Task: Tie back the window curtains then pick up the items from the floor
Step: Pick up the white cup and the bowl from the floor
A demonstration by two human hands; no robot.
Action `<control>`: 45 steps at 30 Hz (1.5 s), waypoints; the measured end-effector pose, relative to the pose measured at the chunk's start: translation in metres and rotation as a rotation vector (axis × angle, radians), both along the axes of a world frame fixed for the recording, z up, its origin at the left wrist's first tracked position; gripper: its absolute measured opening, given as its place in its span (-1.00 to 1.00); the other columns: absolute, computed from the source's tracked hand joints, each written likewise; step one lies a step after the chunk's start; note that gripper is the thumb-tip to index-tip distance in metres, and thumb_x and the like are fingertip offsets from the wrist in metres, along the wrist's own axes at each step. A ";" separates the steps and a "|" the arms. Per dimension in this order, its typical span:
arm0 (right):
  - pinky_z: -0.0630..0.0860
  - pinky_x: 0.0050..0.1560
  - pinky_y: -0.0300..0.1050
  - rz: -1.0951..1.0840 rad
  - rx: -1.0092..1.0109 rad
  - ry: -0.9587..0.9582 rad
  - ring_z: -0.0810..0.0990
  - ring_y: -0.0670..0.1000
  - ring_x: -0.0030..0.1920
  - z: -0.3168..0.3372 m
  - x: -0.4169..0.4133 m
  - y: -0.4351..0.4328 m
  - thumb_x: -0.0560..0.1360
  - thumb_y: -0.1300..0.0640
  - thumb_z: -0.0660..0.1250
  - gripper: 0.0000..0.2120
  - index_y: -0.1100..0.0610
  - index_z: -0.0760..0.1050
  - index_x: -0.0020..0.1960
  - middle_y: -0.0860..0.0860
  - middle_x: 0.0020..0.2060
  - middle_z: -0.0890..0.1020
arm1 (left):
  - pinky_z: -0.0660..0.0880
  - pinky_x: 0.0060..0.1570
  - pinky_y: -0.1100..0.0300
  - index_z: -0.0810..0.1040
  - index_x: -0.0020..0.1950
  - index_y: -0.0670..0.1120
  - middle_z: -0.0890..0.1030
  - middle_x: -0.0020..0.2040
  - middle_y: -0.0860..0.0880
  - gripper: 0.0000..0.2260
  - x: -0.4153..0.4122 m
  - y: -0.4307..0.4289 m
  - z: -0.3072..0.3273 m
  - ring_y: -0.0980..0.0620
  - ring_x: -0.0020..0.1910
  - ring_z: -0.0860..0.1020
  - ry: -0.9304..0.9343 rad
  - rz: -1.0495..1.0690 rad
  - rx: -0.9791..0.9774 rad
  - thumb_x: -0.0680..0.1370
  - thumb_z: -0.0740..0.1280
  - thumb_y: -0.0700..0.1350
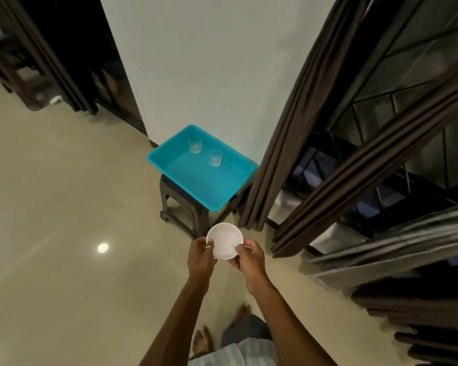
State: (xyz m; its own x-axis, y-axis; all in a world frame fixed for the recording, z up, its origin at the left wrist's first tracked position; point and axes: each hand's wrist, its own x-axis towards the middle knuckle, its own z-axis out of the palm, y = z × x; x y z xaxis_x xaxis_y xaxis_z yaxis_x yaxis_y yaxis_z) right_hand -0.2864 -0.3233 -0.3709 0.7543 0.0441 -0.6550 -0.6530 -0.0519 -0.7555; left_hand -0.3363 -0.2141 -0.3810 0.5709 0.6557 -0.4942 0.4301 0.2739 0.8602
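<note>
Low in the middle of the frame, a small white bowl (224, 240) is held up off the floor (64, 207) between two bare hands. On the bowl's left rim, the left hand (201, 260) has its fingers (209, 247) curled closed around the edge, a ring showing on one of them. At the lower right rim, the right hand (249, 260) pinches the bowl, thumb on top and the other fingers under it. Both forearms reach up from the bottom edge, and below them two bare feet (202, 342) stand on the glossy beige tiles.

Just above the bowl in the picture, at centre frame, a turquoise tray (169, 165) sits on a dark plastic stool (180, 207) against the white wall (196, 62). Two clear glasses stand upright inside the tray, toward its far side: one glass (195, 144) nearer the back corner, the second glass (215, 157) just beside it to the right, the two apart from each other.

To the right of the stool, dark brown curtains (302, 128) hang in gathered folds and reach the floor, with a window grille (407, 88) showing between them. More brown curtain (58, 62) hangs at the upper left, beside a dark opening. A ceiling light makes a bright spot (103, 247) on the tiles at left centre.
</note>
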 end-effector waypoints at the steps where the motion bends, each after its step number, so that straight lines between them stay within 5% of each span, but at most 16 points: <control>1: 0.71 0.00 -0.01 0.008 0.003 0.000 0.62 0.15 0.14 -0.001 0.007 0.005 0.58 0.24 0.37 -0.71 0.07 0.51 0.28 0.12 0.20 0.58 | 0.63 -0.05 0.04 0.43 0.12 0.03 0.53 0.05 0.01 -0.87 0.006 0.006 -0.001 -0.06 0.05 0.56 0.011 -0.004 0.005 0.62 0.33 -0.12; 6: 0.71 -0.01 -0.03 0.027 0.005 -0.019 0.62 0.13 0.14 -0.010 0.061 0.040 0.58 0.21 0.37 -0.69 0.08 0.50 0.31 0.10 0.20 0.59 | 0.67 -0.10 -0.01 0.46 0.16 -0.03 0.59 0.07 -0.06 -0.82 0.055 0.043 -0.001 -0.04 -0.02 0.60 0.013 -0.035 0.060 0.59 0.36 -0.16; 9: 0.70 0.01 -0.01 0.041 0.004 -0.040 0.62 0.10 0.11 -0.011 0.106 0.065 0.59 0.17 0.36 -0.69 0.08 0.50 0.32 0.10 0.20 0.60 | 0.54 -0.35 0.31 0.47 0.17 -0.11 0.59 -0.04 -0.02 -0.84 0.098 0.068 0.002 0.07 -0.15 0.58 0.042 -0.061 0.124 0.60 0.32 -0.20; 15: 0.62 -0.30 -0.27 0.073 -0.019 -0.080 0.62 0.07 0.06 -0.006 0.185 0.099 0.58 0.24 0.34 -0.72 0.12 0.51 0.29 0.10 0.18 0.60 | 0.59 -0.15 0.13 0.49 0.23 -0.10 0.61 0.11 -0.10 -0.81 0.177 0.103 0.003 -0.12 0.07 0.60 0.063 -0.018 0.113 0.62 0.30 -0.17; 19: 0.66 -0.21 -0.25 0.036 -0.059 -0.072 0.60 0.12 0.16 -0.010 0.212 0.100 0.59 0.26 0.32 -0.69 0.12 0.49 0.32 0.08 0.20 0.58 | 0.64 0.02 -0.05 0.49 0.20 -0.06 0.60 0.17 -0.10 -0.82 0.215 0.106 -0.005 -0.12 0.10 0.58 0.106 -0.050 0.090 0.61 0.32 -0.18; 23: 0.68 -0.01 -0.12 -0.012 -0.068 -0.071 0.61 0.11 0.20 -0.014 0.232 0.110 0.60 0.22 0.35 -0.68 0.10 0.47 0.34 0.06 0.23 0.59 | 0.58 -0.25 0.22 0.45 0.14 -0.03 0.56 0.11 -0.04 -0.85 0.245 0.117 -0.004 -0.08 0.07 0.55 0.119 -0.129 0.125 0.60 0.32 -0.18; 28: 0.67 0.12 0.04 -0.049 -0.122 -0.070 0.63 0.10 0.19 -0.024 0.254 0.133 0.58 0.13 0.41 -0.65 0.08 0.48 0.34 0.05 0.23 0.61 | 0.58 -0.15 0.13 0.48 0.19 -0.10 0.56 0.08 -0.04 -0.82 0.280 0.143 -0.009 -0.04 0.01 0.54 0.189 -0.233 0.183 0.59 0.33 -0.18; 33: 0.68 0.12 0.04 -0.127 -0.194 -0.073 0.64 0.05 0.13 -0.031 0.283 0.162 0.59 0.07 0.39 -0.69 0.04 0.50 0.32 -0.01 0.18 0.62 | 0.61 0.08 -0.14 0.51 0.03 0.00 0.62 -0.01 -0.01 -0.88 0.316 0.177 -0.023 -0.07 0.00 0.59 0.215 -0.405 0.217 0.55 0.37 -0.17; 38: 0.62 -0.14 -0.24 -0.193 -0.249 -0.056 0.63 -0.02 0.03 -0.036 0.303 0.191 0.63 0.09 0.31 -0.78 0.01 0.51 0.28 -0.01 0.11 0.64 | 0.60 0.08 -0.16 0.52 0.04 0.01 0.62 -0.03 0.03 -0.89 0.353 0.211 -0.033 -0.07 -0.01 0.61 0.201 -0.592 0.220 0.55 0.36 -0.16; 45: 0.56 -0.20 -0.27 -0.278 -0.342 0.060 0.58 -0.07 -0.10 -0.061 0.333 0.211 0.63 0.19 0.27 -0.81 0.00 0.41 0.21 -0.02 -0.01 0.57 | 0.59 0.10 -0.13 0.54 0.16 -0.01 0.64 0.12 -0.03 -0.85 0.396 0.241 -0.071 -0.08 0.08 0.60 0.240 -0.875 0.251 0.60 0.33 -0.10</control>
State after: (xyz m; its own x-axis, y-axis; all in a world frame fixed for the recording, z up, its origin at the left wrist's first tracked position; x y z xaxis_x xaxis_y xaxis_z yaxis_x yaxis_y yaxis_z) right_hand 0.0465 -0.1122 -0.4317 0.6669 -0.3818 -0.6400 -0.7198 -0.1080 -0.6857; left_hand 0.0598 0.0264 -0.4521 0.8121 0.1454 -0.5651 0.5690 -0.4122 0.7116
